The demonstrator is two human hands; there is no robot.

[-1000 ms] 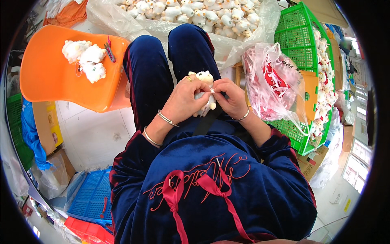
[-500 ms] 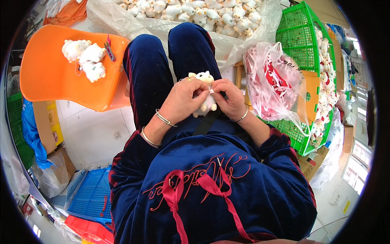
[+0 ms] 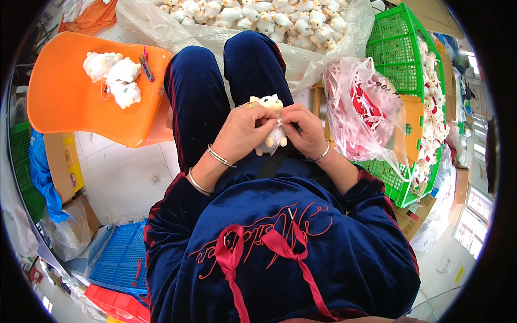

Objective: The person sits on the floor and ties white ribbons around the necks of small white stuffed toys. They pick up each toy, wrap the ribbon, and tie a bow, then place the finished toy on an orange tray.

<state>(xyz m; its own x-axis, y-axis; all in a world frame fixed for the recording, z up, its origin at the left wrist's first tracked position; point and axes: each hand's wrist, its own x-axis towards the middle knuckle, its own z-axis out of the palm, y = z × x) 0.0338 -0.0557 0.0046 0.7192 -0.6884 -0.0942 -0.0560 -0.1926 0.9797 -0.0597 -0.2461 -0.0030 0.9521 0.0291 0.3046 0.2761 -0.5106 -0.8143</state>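
A small cream-white plush toy (image 3: 267,141) rests upright on my lap, its head up between my hands. My left hand (image 3: 249,129) is closed at the toy's neck, thumb and forefinger pinched together. From the other side my right hand (image 3: 306,129) pinches at the same spot. Between the fingertips shows a bit of thin pale ribbon (image 3: 279,122); most of it is hidden by the fingers. The toy's face and lower body stay visible, while its sides are partly covered.
On the orange chair (image 3: 54,91) at left lie several white plush toys (image 3: 123,71) and small snips (image 3: 146,67). A plastic bag of ribbons (image 3: 361,113) sits at right, before a green crate (image 3: 396,40). More plush toys (image 3: 264,21) fill a clear sack ahead.
Both hands stay at the toy's neck with almost no movement. The whole view has shifted very slightly.
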